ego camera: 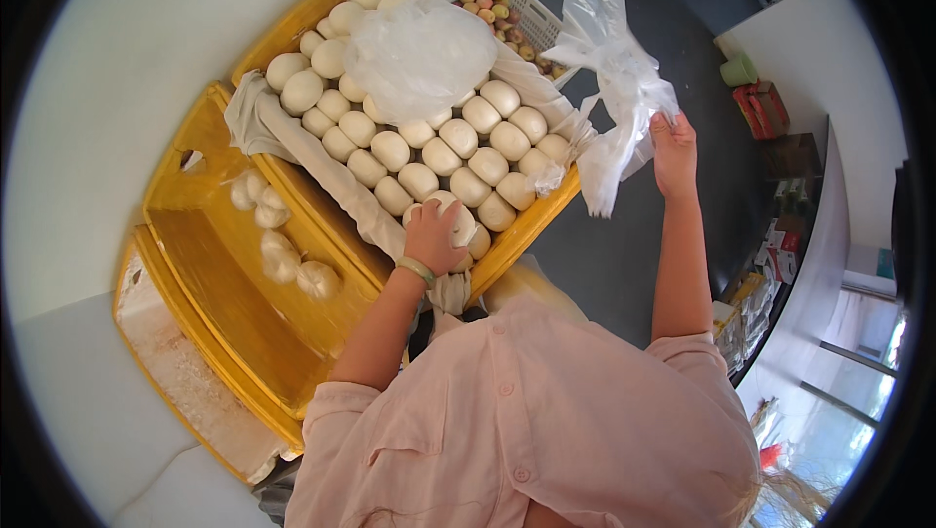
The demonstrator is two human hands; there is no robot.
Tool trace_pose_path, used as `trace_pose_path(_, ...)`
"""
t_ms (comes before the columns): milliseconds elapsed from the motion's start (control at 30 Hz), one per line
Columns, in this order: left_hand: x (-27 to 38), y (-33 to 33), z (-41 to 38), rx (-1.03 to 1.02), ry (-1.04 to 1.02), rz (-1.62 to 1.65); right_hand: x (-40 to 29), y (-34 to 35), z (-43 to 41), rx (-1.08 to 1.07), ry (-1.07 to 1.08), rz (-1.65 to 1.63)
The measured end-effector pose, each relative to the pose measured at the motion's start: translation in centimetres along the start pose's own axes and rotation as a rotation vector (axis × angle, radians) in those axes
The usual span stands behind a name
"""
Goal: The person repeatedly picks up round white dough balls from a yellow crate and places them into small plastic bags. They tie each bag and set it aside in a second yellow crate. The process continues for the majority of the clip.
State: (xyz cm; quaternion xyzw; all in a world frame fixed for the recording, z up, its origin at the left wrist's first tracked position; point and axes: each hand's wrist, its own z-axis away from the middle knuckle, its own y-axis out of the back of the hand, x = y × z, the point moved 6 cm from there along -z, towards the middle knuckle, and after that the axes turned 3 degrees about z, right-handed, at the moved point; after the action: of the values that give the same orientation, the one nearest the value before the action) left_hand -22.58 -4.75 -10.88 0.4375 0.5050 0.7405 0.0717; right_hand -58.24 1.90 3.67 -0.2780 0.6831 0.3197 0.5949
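Observation:
Rows of white steamed buns (pixel 458 138) fill a cloth-lined yellow box (pixel 537 232) before me. My left hand (pixel 437 239), with a bangle at the wrist, curls its fingers over a bun (pixel 463 225) at the box's near corner. Its palm side is hidden. To the right of the box, my right hand (pixel 674 155) pinches a bunch of clear plastic bags (pixel 625 82), which hang crumpled and reach up and down from the fingers. A heap of thin clear plastic (pixel 420 60) lies on top of the buns towards the back.
On the left, a yellow bin (pixel 241 257) holds several small plastic-wrapped bundles (pixel 280 256). Behind the bun box stands a white crate (pixel 537 12) of apples (pixel 488 5). A green bucket (pixel 738 71) and cartons (pixel 760 110) line the right wall above the dark floor (pixel 621 265).

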Motion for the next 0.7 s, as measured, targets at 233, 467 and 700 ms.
trace_pose_path(233, 4.9, -2.7, -2.5, -0.189, 0.018, 0.020, 0.2, -1.9, -2.6, 0.004, -0.043, -0.213)
trace_pose_path(467, 7.2, -11.4, -10.4, -0.269, 0.013, 0.585, -1.1, -4.2, -4.6, -0.133, -0.062, -0.046)
trace_pose_path(700, -4.5, 2.1, -3.1, 0.547, 0.542, 1.309, 5.8, -8.7, -1.6, -0.505, 0.177, 0.694)
